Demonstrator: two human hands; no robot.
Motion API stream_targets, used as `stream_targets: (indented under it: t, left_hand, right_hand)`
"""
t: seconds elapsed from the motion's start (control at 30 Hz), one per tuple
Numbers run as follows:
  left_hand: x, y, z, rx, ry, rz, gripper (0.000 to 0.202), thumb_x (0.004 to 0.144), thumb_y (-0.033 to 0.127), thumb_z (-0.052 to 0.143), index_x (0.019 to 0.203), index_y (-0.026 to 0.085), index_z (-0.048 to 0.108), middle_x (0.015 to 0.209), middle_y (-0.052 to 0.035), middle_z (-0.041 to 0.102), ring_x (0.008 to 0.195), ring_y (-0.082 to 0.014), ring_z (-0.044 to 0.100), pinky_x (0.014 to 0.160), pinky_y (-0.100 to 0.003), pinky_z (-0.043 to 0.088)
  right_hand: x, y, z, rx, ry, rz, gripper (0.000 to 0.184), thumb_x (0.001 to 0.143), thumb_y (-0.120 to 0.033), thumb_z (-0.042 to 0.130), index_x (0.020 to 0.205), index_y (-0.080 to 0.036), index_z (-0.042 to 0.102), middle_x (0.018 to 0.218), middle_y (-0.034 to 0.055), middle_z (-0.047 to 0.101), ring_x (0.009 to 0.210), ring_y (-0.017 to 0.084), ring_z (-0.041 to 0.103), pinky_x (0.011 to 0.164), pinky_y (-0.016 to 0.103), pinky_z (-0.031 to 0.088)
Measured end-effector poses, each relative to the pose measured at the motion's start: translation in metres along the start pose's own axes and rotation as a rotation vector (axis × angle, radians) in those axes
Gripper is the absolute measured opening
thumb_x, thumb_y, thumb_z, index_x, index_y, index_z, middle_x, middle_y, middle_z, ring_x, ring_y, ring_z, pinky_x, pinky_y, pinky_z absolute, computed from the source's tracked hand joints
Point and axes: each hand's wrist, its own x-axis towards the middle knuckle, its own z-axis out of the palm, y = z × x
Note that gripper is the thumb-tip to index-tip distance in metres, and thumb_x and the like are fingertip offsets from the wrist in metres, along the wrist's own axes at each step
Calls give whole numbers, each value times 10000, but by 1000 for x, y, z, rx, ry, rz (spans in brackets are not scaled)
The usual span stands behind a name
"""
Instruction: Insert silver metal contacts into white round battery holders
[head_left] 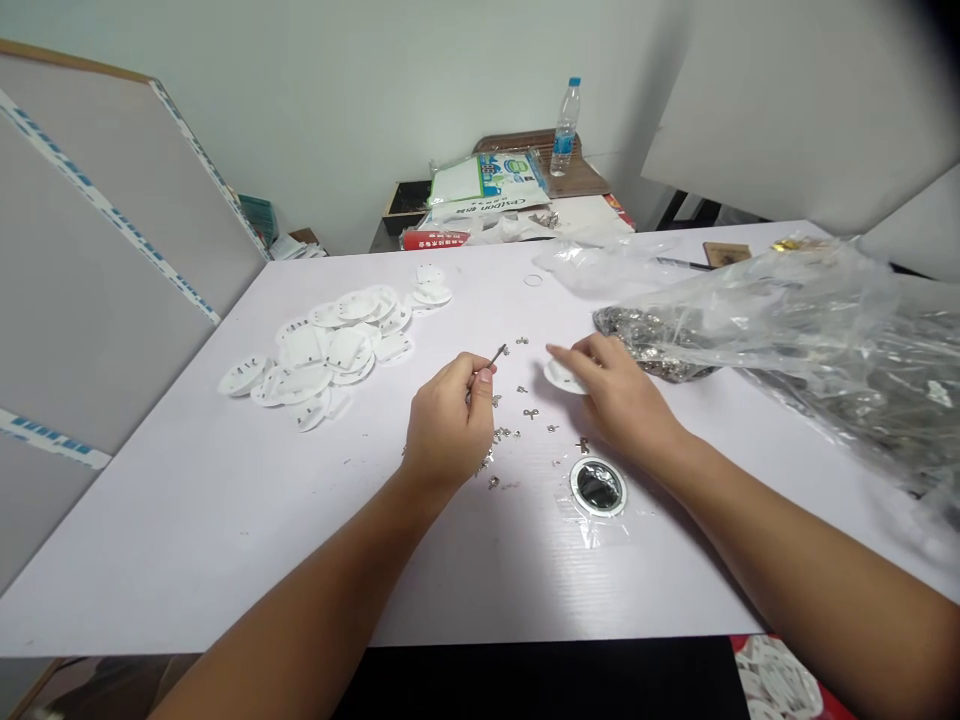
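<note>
My left hand [451, 420] is closed around a thin dark metal tool [498, 354]; only its tip shows past the thumb and index finger. Farther right, my right hand [622, 395] has a white round disc [562, 377] under its fingers, apparently gripped, though the hand is slightly blurred. Between and below the hands, small silvery metal pieces [531, 413] lie scattered on the white table [465, 560]. A round dark piece with a pale ring [598, 487] sits near my right wrist, with clear tape around it.
A pile of white discs [330, 345] spreads over the left of the table. On the right lies a clear plastic bag [795, 310] with many metal pieces in it. Behind stand a water bottle [565, 130] and printed packs [487, 185]. A panel [97, 230] borders the left side.
</note>
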Motion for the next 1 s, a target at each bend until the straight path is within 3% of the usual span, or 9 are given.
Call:
stream_targets:
  t: [0.1, 0.2, 0.33, 0.47, 0.6, 0.77, 1.0]
  left_hand:
    - [0, 0, 1, -22, -53, -5, 211, 961, 199, 429, 1006, 174, 634, 715, -19, 592, 540, -101, 473, 496, -262, 395]
    - [-1, 1, 2, -62, -94, 35, 241, 967, 205, 436, 1078, 177, 648, 834, -42, 624, 574, -97, 490, 541, -265, 435]
    - [-2, 3, 2, -120, -156, 78, 263, 969, 228, 462, 1149, 196, 652, 957, -62, 668, 687, -118, 570, 613, -273, 484]
    - [-5, 6, 0, -148, -211, 94, 248, 956, 232, 488, 1142, 205, 651, 841, -38, 673, 630, -110, 557, 548, -250, 458]
    - [-7, 10, -1, -121, -192, 107, 193, 917, 172, 513, 1073, 191, 624, 759, 0, 633, 539, -78, 481, 494, -226, 407]
    - [-7, 14, -2, -25, -123, 226, 177, 886, 132, 542, 1003, 194, 660, 827, -1, 641, 607, -78, 503, 537, -222, 419]
    - [-11, 11, -1, 83, -49, 335, 228, 911, 119, 534, 1063, 176, 694, 860, -14, 653, 572, -61, 475, 507, -206, 400]
  right_hand:
    - [1, -2, -3, 237, 105, 106, 499, 835, -36, 448, 1305, -197, 502, 1109, 113, 600, 1033, 270, 555, 851, 419, 485]
    - [1, -9, -6, 520, 119, 276, 199, 909, -266, 561, 1101, -219, 534, 928, 54, 661, 818, 220, 621, 723, 378, 499]
    - [1, -23, -15, 1015, 67, 458, 179, 898, -373, 598, 939, -231, 496, 761, -7, 630, 589, 156, 595, 533, 306, 491]
    - [2, -33, -22, 1341, -33, 529, 145, 897, -323, 574, 941, -235, 468, 663, -27, 614, 486, 142, 567, 433, 271, 449]
    - [1, -33, -21, 1433, -71, 516, 107, 902, -296, 551, 947, -226, 485, 664, -8, 631, 514, 155, 582, 427, 264, 435]
    - [-1, -30, -17, 1455, -96, 481, 77, 920, -281, 526, 957, -223, 493, 688, -3, 633, 535, 163, 590, 447, 273, 441]
    - [-4, -32, -16, 1220, -37, 519, 91, 921, -313, 533, 970, -239, 512, 726, -28, 600, 549, 148, 569, 473, 277, 461]
